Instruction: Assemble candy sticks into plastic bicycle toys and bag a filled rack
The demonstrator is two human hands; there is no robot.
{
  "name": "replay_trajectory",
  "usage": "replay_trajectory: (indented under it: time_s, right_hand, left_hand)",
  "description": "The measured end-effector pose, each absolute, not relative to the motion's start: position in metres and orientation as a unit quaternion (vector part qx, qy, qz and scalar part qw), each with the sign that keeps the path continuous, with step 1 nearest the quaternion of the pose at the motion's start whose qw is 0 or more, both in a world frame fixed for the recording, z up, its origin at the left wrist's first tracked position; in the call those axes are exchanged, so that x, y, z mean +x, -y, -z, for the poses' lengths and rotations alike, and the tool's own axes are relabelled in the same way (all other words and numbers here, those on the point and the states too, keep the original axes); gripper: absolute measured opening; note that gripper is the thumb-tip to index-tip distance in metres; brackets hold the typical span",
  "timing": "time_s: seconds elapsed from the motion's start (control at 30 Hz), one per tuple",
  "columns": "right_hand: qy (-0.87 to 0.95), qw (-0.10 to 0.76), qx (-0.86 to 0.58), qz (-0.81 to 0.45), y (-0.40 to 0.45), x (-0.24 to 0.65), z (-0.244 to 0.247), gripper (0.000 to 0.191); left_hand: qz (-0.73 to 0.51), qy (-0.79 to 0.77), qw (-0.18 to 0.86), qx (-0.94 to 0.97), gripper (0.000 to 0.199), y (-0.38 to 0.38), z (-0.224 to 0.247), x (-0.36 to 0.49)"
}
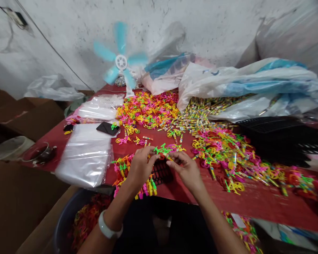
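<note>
Over the table's front part, my left hand [141, 165] pinches a small green plastic toy bicycle [162, 149] with red parts. My right hand [187, 169] closes in from the other side, thumb and fingertips together at the toy's right end. A bit of yellow patterned tube [170, 158] shows by those fingertips; how it joins the toy is too small to tell. Below the hands lies a black grid tray [163, 172]. Rows of coloured plastic pieces [145, 188] stand at its left, partly hidden by my left hand and forearm.
A pile of loose toy bicycles [148, 107], a heap of patterned tubes [198, 114] and a mixed pile [225, 151] cover the red table [254, 204]. Clear plastic bags [84, 155], a phone [107, 128] and a spinning fan [121, 61] are leftward; black trays [275, 137] lie right.
</note>
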State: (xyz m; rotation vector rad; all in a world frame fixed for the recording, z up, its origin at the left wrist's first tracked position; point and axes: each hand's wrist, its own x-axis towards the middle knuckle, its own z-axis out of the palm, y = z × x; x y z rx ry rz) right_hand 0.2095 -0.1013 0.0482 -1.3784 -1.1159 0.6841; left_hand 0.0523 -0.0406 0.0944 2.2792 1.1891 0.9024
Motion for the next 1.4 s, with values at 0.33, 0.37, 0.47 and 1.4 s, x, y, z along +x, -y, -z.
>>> replay_trajectory:
  time_s: [0.33,0.37,0.47,1.4]
  right_hand:
    - [0.444,0.556,-0.478,-0.515,0.107,0.208,-0.056,0.026]
    - [0.446,0.551,-0.473,-0.523,0.107,0.208,-0.056,0.026]
    - [0.452,0.541,-0.473,-0.529,0.108,0.210,-0.057,0.027]
    - [0.562,0.480,-0.513,-0.437,0.109,0.223,-0.057,0.024]
  left_hand:
    - [-0.313,-0.316,0.263,0.856,0.019,0.038,-0.104,0.045]
    - [-0.302,-0.312,0.287,0.854,0.020,0.038,-0.105,0.044]
    - [-0.275,-0.307,0.299,0.861,0.013,0.039,-0.105,0.043]
    - [-0.273,-0.325,0.236,0.874,0.009,0.045,-0.104,0.050]
